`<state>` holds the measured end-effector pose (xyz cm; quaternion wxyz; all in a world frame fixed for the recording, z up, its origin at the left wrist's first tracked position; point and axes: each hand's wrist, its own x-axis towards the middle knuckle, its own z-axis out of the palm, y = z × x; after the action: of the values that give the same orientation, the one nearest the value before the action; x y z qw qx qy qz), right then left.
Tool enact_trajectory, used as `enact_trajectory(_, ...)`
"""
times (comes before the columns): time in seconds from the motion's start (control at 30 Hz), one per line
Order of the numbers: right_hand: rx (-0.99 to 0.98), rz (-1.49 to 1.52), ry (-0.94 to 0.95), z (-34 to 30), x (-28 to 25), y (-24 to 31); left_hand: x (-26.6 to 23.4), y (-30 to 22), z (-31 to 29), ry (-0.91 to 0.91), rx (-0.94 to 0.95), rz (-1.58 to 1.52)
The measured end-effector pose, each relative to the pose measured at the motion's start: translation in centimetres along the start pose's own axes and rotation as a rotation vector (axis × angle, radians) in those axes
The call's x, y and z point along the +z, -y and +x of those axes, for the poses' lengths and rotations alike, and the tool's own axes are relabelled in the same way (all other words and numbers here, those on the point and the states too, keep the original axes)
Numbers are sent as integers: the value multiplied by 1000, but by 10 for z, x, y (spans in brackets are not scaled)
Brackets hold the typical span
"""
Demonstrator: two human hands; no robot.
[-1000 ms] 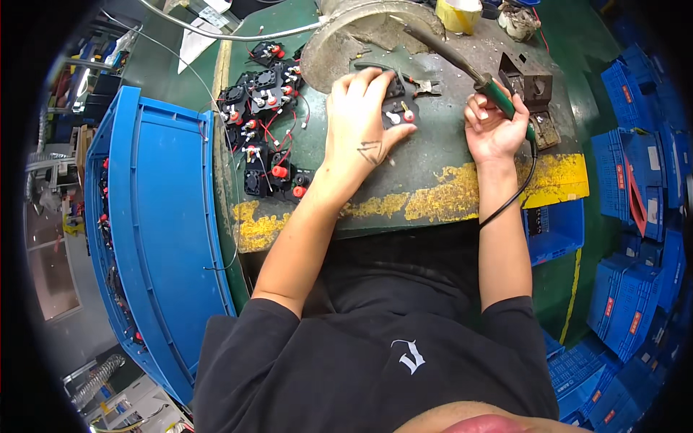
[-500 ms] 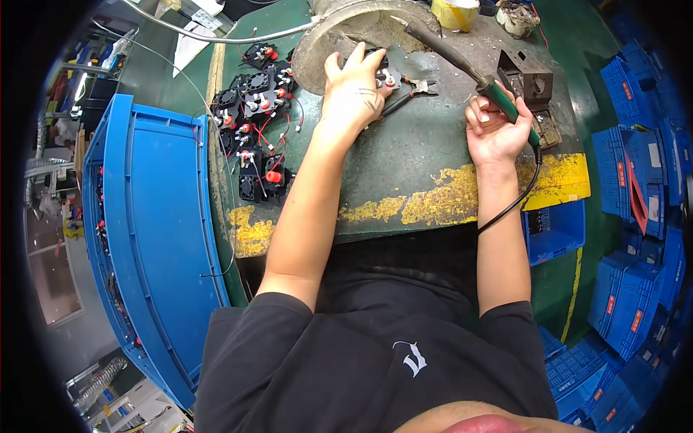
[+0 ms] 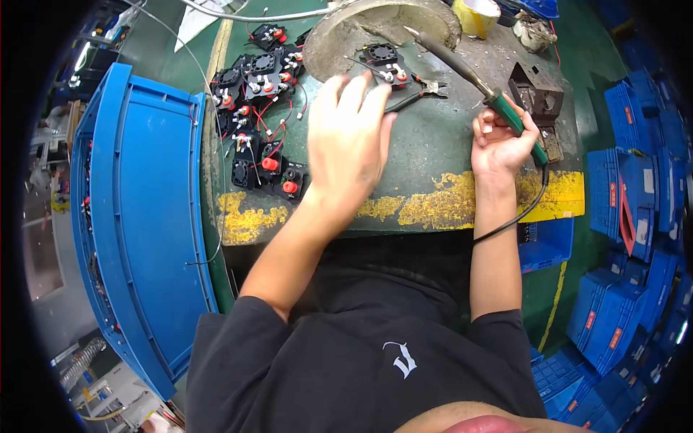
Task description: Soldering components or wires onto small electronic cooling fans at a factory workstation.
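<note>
My right hand (image 3: 503, 146) is wrapped around the green handle of a soldering iron (image 3: 511, 115); its long metal barrel points up and to the left. My left hand (image 3: 346, 141) hovers over the bench with its fingers stretched forward and slightly apart, and I see nothing in it. Just beyond its fingertips lies a black fan module (image 3: 388, 66) with red and white terminals, at the mouth of a dusty metal hood (image 3: 328, 45). Beside that module rest side cutters (image 3: 426, 91) with dark handles, partly hidden by my left hand. A group of similar fan modules (image 3: 261, 83) with red wires sits at left.
A big blue bin (image 3: 155, 180) stands against the bench's left side. At the right of the worn bench (image 3: 433, 155) are a rusty metal bracket stand (image 3: 535, 94) and, farther back, a yellow-and-white pot (image 3: 478, 16). Several blue crates (image 3: 613, 310) are stacked at far right.
My left hand has let go of the fan module and drawn back toward me, uncovering it by the hood. A module with red terminals now shows at the group's near end. The iron stays gripped.
</note>
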<state>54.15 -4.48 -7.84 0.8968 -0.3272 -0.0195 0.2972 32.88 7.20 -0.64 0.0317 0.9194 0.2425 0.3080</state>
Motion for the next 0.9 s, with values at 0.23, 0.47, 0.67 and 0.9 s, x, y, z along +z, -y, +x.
enact_trajectory(0.23, -103, -393, 8, 5, 42, 36, -103, 22, -85, -35, 34, -222)
enact_trajectory(0.47, -23, -376, 471, 61, 19, 62, -137, 72, -139, 11, -411, 266)
enact_trajectory(0.67, 112, -268, 639, 66, 3, 49, -151, 57, -166, 20, -430, 254)
enact_trajectory(0.9, 153, -208, 668, 67, 11, 54, -107, 0, -242, -50, -901, -280)
